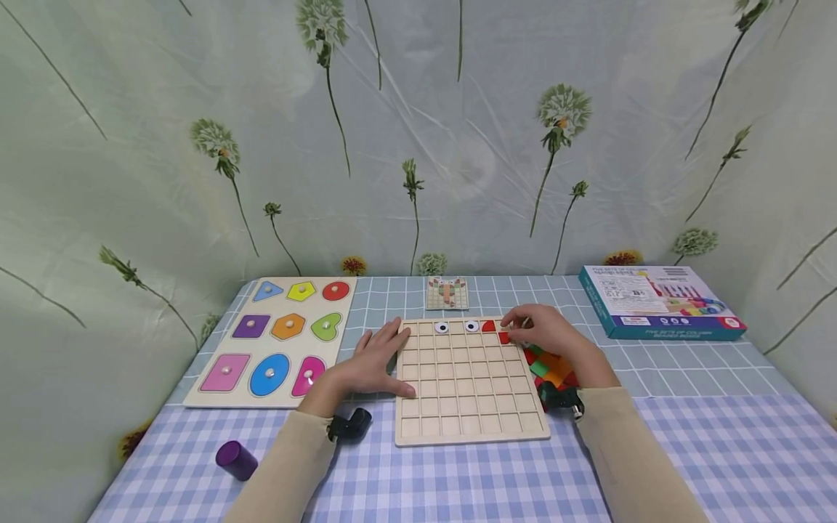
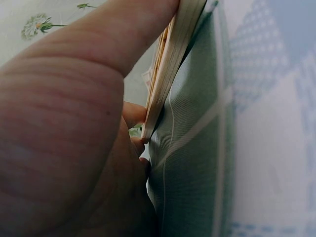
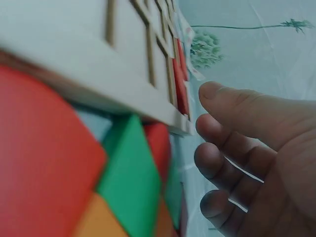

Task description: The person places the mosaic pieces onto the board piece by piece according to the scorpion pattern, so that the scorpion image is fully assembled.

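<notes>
A wooden grid board (image 1: 462, 383) lies on the tablecloth. In its far row sit two white eye pieces (image 1: 472, 327) and a red curved piece (image 1: 488, 326); another red piece (image 1: 504, 338) lies just below, near the far right corner. My left hand (image 1: 369, 365) rests along the board's left edge, fingers spread, its thumb (image 2: 143, 29) over the edge. Beside the far right corner is my right hand (image 1: 543, 330); the right wrist view shows its fingers loosely bent, with nothing between them and the thumb (image 3: 237, 106).
Loose red, green and orange pieces (image 1: 554, 369) are heaped right of the board, partly under my right wrist. Behind it lies a small picture card (image 1: 447, 293). A knobbed shape puzzle (image 1: 238, 370) and purple cylinder (image 1: 237, 460) are left; a flat box (image 1: 660, 301) is far right.
</notes>
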Tool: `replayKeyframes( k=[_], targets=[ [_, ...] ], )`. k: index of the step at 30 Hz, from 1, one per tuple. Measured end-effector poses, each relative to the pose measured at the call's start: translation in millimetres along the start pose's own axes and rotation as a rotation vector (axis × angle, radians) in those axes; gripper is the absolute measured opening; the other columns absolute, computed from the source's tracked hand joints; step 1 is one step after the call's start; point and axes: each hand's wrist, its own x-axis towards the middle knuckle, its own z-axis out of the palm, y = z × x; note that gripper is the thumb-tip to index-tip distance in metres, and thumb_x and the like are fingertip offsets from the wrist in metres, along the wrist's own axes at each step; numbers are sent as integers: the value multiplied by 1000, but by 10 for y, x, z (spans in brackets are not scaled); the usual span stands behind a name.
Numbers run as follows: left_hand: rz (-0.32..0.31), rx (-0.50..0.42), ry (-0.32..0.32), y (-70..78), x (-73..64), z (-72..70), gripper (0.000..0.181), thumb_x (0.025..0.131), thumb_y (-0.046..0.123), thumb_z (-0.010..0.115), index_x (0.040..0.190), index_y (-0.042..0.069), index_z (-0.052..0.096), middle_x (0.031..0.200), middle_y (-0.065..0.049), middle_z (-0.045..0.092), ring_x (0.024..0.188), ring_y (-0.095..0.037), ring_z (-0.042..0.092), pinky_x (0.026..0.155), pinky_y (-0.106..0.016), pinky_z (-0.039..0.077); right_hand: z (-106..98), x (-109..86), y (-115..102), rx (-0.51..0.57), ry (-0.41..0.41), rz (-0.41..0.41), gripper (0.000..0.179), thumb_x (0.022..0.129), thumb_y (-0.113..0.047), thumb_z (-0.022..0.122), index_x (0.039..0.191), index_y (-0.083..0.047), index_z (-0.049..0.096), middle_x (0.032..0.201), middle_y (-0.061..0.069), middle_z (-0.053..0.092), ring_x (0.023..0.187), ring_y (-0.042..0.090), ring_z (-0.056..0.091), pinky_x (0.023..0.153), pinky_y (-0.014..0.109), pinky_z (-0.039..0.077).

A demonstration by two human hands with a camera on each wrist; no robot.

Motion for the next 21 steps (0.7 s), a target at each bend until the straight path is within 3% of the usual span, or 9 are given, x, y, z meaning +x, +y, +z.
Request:
replayKeyframes(
  k=[7,12,21],
  targets=[
    [-2,-3,5,10,-7,0,115,73,55,83,160,13,22,171,-6,3,159,-28,1,127,-56,-4,-120,-56,52,5,20,27,24,95,-20,67,118,-13,70,113,12,66,100,27,58,77,30,54],
    [-8,0,6,20,-9,-4,115,72,55,84,160,13,23,171,-6,3,159,-28,1,127,-56,-4,-175,-112,104,46,-4,80,29,95,-22,68,124,-15,67,126,16,61,106,30,56,75,31,58],
    [-7,4,3,22,-9,-8,115,72,55,84,160,13,22,171,-7,3,159,-28,1,127,-56,-3,-265,-167,185,18,-23,77,32,94,-19,68,125,-11,66,127,18,62,111,34,56,84,38,58]
  ],
)
